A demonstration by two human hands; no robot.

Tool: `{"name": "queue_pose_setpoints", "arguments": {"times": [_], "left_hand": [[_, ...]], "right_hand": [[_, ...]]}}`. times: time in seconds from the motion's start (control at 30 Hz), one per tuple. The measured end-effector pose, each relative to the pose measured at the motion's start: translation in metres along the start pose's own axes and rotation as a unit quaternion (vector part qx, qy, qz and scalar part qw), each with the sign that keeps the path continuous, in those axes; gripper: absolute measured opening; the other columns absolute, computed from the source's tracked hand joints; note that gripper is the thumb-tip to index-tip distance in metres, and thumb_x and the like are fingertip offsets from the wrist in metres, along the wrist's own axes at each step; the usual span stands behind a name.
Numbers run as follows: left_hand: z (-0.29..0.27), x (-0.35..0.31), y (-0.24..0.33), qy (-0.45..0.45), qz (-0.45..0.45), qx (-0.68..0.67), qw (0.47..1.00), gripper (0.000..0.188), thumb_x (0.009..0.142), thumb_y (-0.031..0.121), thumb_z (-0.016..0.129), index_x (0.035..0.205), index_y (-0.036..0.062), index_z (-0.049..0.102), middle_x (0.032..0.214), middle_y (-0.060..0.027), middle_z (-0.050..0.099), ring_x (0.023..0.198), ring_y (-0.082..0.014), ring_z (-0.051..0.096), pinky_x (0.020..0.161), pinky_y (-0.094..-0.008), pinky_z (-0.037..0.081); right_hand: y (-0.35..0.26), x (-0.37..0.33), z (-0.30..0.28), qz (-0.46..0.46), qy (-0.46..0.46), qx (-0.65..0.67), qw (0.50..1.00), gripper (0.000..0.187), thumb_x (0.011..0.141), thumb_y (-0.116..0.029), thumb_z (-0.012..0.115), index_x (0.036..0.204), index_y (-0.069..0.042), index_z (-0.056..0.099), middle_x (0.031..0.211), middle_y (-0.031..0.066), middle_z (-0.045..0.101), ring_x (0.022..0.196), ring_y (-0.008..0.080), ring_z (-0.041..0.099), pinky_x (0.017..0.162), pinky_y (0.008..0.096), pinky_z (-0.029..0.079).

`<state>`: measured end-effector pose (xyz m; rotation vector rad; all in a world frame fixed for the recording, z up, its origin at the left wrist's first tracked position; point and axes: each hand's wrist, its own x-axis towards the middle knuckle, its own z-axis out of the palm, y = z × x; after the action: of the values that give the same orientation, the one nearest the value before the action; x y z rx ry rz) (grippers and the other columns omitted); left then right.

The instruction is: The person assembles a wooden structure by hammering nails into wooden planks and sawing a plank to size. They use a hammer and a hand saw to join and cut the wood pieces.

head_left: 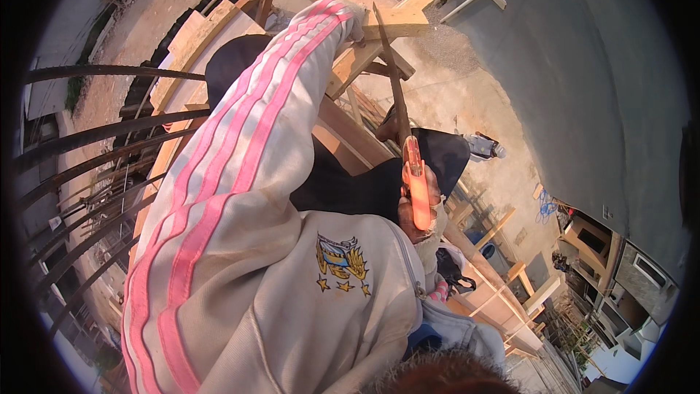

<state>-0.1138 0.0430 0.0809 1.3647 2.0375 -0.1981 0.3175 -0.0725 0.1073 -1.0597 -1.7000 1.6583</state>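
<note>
My right hand is closed around the orange handle of a handsaw. The long, narrow blade points away from me, and its tip lies against a light wooden board. My left hand is stretched far forward at the left end of that board, its fingers bent onto the wood; the sleeve partly hides it. The board lies across another timber, which slants below it. My left sleeve is white with pink stripes.
Rusty steel bars curve along the left. Beside them, planks form a long wooden edge. Far below lies a pale ground with loose timber. A grey wall rises on the right, and a blue cord lies near its foot.
</note>
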Motion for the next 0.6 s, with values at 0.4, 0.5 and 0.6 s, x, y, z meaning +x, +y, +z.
{"name": "queue_pose_setpoints", "arguments": {"times": [0.4, 0.5, 0.6], "left_hand": [[0.002, 0.008, 0.018, 0.000, -0.015, 0.047, 0.999, 0.057, 0.073, 0.031, 0.084, 0.123, 0.0090, 0.073, 0.119, -0.0170, 0.074, 0.112, -0.0312, 0.071, 0.091, -0.0418, 0.056], [0.000, 0.020, 0.009, -0.025, -0.025, 0.058, 0.998, 0.059, 0.071, 0.033, 0.086, 0.123, 0.0079, 0.073, 0.120, -0.0173, 0.074, 0.112, -0.0317, 0.071, 0.091, -0.0420, 0.056], [0.006, 0.009, 0.022, 0.053, -0.008, 0.022, 0.998, 0.061, 0.068, 0.034, 0.089, 0.121, 0.0073, 0.073, 0.119, -0.0174, 0.074, 0.110, -0.0327, 0.072, 0.091, -0.0427, 0.057]], "right_hand": [[-0.016, 0.041, 0.016, -0.153, 0.031, -0.185, 0.970, 0.045, 0.093, -0.008, 0.060, 0.138, -0.006, 0.060, 0.098, 0.0039, 0.067, 0.075, 0.0113, 0.061, 0.069, 0.0273, 0.050], [0.040, -0.004, -0.004, 0.048, 0.077, -0.074, 0.993, 0.046, 0.093, -0.006, 0.061, 0.139, -0.004, 0.061, 0.101, 0.0017, 0.069, 0.079, 0.0099, 0.062, 0.070, 0.0230, 0.047], [-0.052, 0.070, 0.035, -0.096, 0.015, -0.154, 0.983, 0.057, 0.087, -0.005, 0.064, 0.143, -0.003, 0.057, 0.112, 0.0112, 0.071, 0.089, 0.0195, 0.067, 0.079, 0.0297, 0.052]]}}
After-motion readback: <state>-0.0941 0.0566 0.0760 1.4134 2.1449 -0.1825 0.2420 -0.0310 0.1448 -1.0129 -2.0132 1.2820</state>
